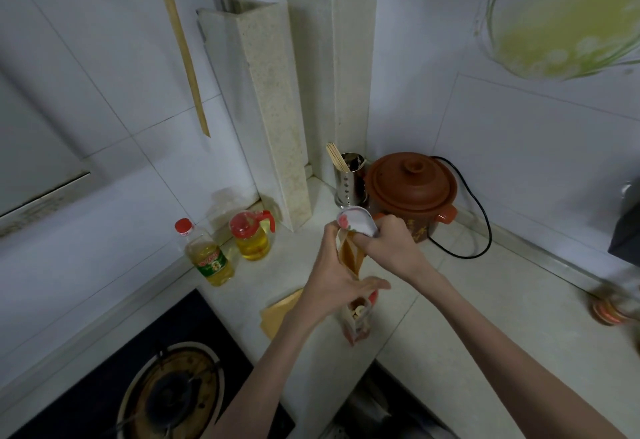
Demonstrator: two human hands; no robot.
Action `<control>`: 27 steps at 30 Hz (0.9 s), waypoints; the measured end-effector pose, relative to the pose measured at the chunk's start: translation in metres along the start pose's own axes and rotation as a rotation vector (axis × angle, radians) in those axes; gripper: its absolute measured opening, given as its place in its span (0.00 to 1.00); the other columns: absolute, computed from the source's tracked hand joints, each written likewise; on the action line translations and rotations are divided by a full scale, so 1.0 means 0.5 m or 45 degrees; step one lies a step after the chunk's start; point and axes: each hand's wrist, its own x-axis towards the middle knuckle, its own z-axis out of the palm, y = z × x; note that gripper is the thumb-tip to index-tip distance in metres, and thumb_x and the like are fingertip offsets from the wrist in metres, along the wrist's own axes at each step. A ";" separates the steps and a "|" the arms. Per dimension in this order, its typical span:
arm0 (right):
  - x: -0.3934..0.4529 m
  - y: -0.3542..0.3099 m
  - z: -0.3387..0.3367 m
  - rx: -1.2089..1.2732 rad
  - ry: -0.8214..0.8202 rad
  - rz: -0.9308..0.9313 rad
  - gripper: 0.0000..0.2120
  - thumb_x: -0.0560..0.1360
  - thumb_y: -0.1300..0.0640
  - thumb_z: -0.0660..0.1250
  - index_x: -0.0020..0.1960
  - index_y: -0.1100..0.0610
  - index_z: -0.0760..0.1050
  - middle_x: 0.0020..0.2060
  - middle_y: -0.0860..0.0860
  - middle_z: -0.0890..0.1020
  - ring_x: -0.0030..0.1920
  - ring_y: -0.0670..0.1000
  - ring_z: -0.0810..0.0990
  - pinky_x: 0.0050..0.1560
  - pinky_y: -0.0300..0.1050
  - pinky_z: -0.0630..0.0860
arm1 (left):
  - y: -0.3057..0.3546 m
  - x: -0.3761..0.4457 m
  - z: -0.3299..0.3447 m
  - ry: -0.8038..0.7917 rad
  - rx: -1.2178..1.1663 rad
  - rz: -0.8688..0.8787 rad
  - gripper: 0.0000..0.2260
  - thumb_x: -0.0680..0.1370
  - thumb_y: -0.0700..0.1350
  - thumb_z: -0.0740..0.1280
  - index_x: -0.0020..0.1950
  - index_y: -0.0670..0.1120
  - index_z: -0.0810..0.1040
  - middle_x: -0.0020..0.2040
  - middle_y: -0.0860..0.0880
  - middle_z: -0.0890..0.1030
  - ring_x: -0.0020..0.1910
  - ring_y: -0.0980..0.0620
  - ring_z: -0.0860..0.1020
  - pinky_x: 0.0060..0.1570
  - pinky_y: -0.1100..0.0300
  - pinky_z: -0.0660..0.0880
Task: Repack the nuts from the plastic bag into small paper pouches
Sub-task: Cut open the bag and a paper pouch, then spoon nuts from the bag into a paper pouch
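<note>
White wall tiles (519, 147) meet in a corner above my pale bench (467, 300), with a gas hob (166, 393) at its left. My left hand (332, 286) reaches forward, fingers pinching the upright paper pouch (350, 253) at its mouth. My right hand (388, 241) grips the tipped plastic bag (358, 222) over that mouth. Behind stand one clay cooker (412, 189) and one utensil holder (349, 179); two oil bottles (207, 255) sit left. Spare pouches (277, 310) lie flat below my left hand; a nut packet (358, 317) stands beside.
</note>
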 end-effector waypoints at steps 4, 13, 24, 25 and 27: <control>-0.002 -0.006 -0.012 -0.051 -0.016 -0.042 0.16 0.66 0.56 0.69 0.25 0.64 0.71 0.19 0.53 0.74 0.20 0.45 0.67 0.21 0.42 0.62 | 0.000 0.003 -0.008 0.194 -0.093 0.089 0.26 0.64 0.51 0.80 0.56 0.60 0.70 0.52 0.61 0.80 0.53 0.60 0.80 0.49 0.68 0.77; -0.025 0.063 -0.047 -0.462 -0.225 -0.095 0.05 0.75 0.64 0.59 0.51 0.60 0.70 0.40 0.59 0.78 0.43 0.59 0.78 0.38 0.46 0.69 | -0.088 -0.024 -0.028 0.355 -0.015 -0.111 0.14 0.67 0.44 0.78 0.47 0.54 0.77 0.42 0.59 0.82 0.42 0.62 0.80 0.43 0.72 0.73; -0.013 0.058 0.031 -1.291 -0.510 -0.196 0.15 0.77 0.55 0.63 0.58 0.65 0.73 0.56 0.61 0.76 0.56 0.60 0.77 0.49 0.49 0.73 | -0.191 -0.084 -0.008 0.084 0.090 -0.531 0.13 0.68 0.33 0.72 0.46 0.48 0.77 0.37 0.55 0.79 0.35 0.64 0.76 0.34 0.77 0.69; -0.011 0.053 0.051 -1.338 -0.516 -0.230 0.14 0.77 0.57 0.63 0.59 0.64 0.73 0.57 0.60 0.76 0.58 0.60 0.76 0.52 0.49 0.74 | -0.197 -0.087 -0.003 0.043 0.094 -0.555 0.12 0.69 0.32 0.71 0.47 0.45 0.77 0.37 0.54 0.79 0.37 0.62 0.76 0.34 0.78 0.69; -0.001 0.049 0.093 -1.419 -0.559 -0.258 0.14 0.77 0.59 0.63 0.61 0.63 0.73 0.58 0.59 0.76 0.59 0.60 0.76 0.53 0.49 0.74 | -0.205 -0.090 0.006 -0.024 0.082 -0.580 0.13 0.70 0.30 0.70 0.50 0.42 0.75 0.39 0.52 0.78 0.39 0.57 0.76 0.34 0.77 0.69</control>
